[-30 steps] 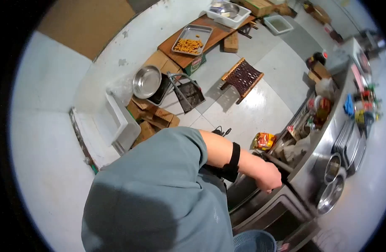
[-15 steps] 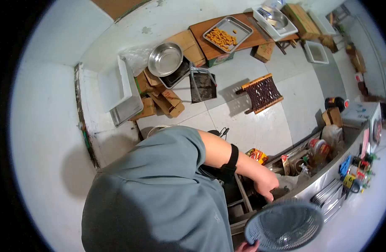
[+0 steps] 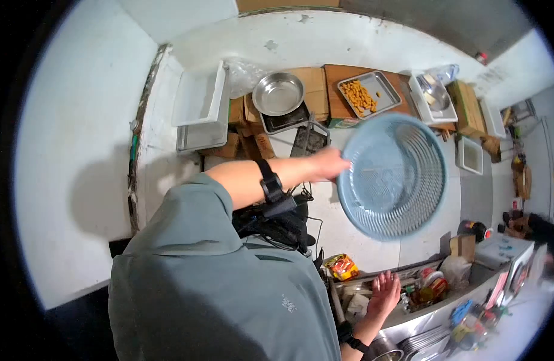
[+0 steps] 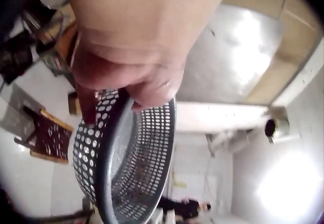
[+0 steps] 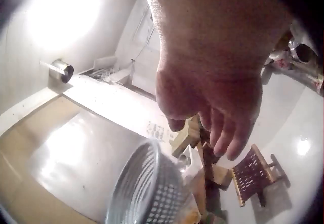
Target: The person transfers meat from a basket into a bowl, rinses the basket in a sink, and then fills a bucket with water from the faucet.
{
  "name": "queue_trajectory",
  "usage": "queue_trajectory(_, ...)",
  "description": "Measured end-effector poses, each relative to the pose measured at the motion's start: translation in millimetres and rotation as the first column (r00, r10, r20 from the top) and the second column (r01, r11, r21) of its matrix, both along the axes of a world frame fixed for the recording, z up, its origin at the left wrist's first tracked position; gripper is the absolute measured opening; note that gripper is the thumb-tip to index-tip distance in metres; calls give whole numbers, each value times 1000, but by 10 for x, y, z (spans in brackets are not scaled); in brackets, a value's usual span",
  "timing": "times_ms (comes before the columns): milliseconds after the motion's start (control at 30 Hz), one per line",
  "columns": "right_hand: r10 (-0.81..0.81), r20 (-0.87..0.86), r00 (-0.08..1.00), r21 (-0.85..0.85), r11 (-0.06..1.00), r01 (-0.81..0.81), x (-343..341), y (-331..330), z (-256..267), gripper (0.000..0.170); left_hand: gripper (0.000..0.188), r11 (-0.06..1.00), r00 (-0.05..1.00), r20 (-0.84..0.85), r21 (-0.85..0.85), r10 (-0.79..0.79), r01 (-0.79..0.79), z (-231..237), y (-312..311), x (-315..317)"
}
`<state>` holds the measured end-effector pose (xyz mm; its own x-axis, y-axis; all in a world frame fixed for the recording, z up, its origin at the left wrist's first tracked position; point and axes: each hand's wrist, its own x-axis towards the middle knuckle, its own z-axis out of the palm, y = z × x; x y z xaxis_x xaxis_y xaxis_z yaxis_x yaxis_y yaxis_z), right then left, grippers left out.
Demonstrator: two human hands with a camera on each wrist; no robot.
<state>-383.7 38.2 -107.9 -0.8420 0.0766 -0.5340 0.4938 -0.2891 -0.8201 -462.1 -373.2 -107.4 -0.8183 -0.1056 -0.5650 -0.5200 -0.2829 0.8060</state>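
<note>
A blue-grey plastic colander basket [image 3: 388, 174] with slotted sides is held up in front of me, its open top facing me. My left hand [image 3: 328, 164] grips it by the rim. In the left wrist view, the fingers of that hand [image 4: 129, 80] lie outside the perforated basket [image 4: 152, 153], with the thumb over the rim. Lower right, my right hand [image 3: 383, 293] is raised, palm up and holding nothing, apart from the basket. From the right wrist, its fingers [image 5: 225, 133] appear loosely extended, with the basket [image 5: 152, 188] beyond them.
A tray of orange-brown pieces [image 3: 388, 99] lies on a wooden bench along the wall, near a steel basin [image 3: 278, 94]. A woven stool [image 5: 250, 176] stands on the floor, hidden by the basket in the head view. Stacked metal trays [image 3: 427, 344] sit at the lower right.
The basket rose from the lower right, where a hand held its edge, to the centre. My left hand moved up and now grips its rim; my right hand has come into view without it.
</note>
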Motion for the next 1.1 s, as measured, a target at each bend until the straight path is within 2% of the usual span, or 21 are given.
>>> queue_trajectory(33, 108, 4, 994, 6, 994, -108, -45, 137, -133, 29, 30, 996, 997, 24, 45, 72, -73, -67, -231, 37)
queue_trajectory(67, 127, 2, 992, 11, 992, -127, -75, 205, -223, 29, 32, 986, 989, 47, 87, 138, -142, -188, -474, 62)
queue_trajectory(133, 136, 136, 981, 83, 986, -148, -183, 290, -306, 23, 30, 949, 957, 65, 124, 283, -289, -574, -938, 104)
queue_trajectory(167, 55, 147, 988, 159, 984, -78, -193, 188, -250, 18, 33, 929, 932, 143, 117, 333, -350, -556, -1118, 144)
queue_trajectory(200, 59, 144, 988, 168, 982, -83, -253, 221, -279, 18, 37, 908, 900, 221, 104, 377, -406, -536, -1307, 173)
queue_trajectory(267, 6, 230, 973, 220, 974, -58, -287, 277, -342, 17, 38, 805, 825, 284, 218, 489, -552, -1086, -1791, 172)
queue_trajectory(300, -93, 295, 951, 319, 948, -7, -347, 99, -237, 20, 40, 775, 788, 297, 193, 539, -602, -1052, -1941, 155)
queue_trajectory(333, -105, 292, 951, 330, 944, 3, -415, 32, -232, 20, 41, 744, 750, 310, 167, 584, -647, -1033, -2091, 147)
queue_trajectory(400, -111, 384, 916, 376, 926, -46, -409, 46, -228, 24, 42, 686, 715, 283, 212, 639, -697, -1422, -2519, 126)
queue_trajectory(467, -105, 404, 908, 390, 918, -67, -452, 100, -274, 25, 58, 691, 692, 287, 126, 662, -712, -1159, -2685, 5)
queue_trajectory(533, -151, 442, 884, 428, 902, -59, -512, 54, -229, 24, 82, 613, 600, 515, 170, 612, -771, -1167, -3005, -129)
queue_trajectory(567, -130, 425, 896, 361, 932, -36, -513, 112, -235, 23, 99, 678, 638, 511, 137, 577, -722, -1256, -3114, -157)
queue_trajectory(600, -160, 428, 890, 433, 900, -47, -536, 63, -196, 22, 96, 729, 662, 518, 102, 542, -676, -1191, -3127, -229)
queue_trajectory(667, -203, 410, 889, 452, 892, -5, -579, -119, -98, 21, 92, 813, 748, 484, 118, 454, -570, -1231, -3148, -318)
queue_trajectory(800, -250, 413, 876, 402, 913, 71, -521, -12, -224, 30, 87, 869, 797, 460, 97, 392, -485, -1405, -3074, -465)
queue_trajectory(867, -226, 438, 870, 398, 917, 38, -450, 90, -294, 18, 79, 918, 839, 401, -11, 368, -397, -1443, -3018, -552)
queue_trajectory(900, -232, 440, 868, 379, 924, 54, -399, 164, -344, 17, 73, 918, 841, 395, -15, 369, -396, -1427, -2981, -630)
queue_trajectory(1000, -273, 433, 859, 358, 927, 114, -263, 260, -400, 16, 64, 948, 876, 368, -52, 311, -314, -1182, -2813, -905)
queue_trajectory(1033, -377, 414, 829, 419, 887, 195, -260, 187, -396, 13, 64, 955, 888, 355, -53, 292, -292, -1101, -2727, -1020)
queue_trajectory(1067, -391, 407, 825, 409, 886, 218, -207, 249, -456, 13, 62, 961, 903, 329, -74, 277, -268, -997, -2647, -1126)
queue_trajectory(1100, -402, 388, 829, 329, 901, 283, -131, 317, -536, 13, 60, 964, 914, 306, -99, 266, -248, -916, -2569, -1206)
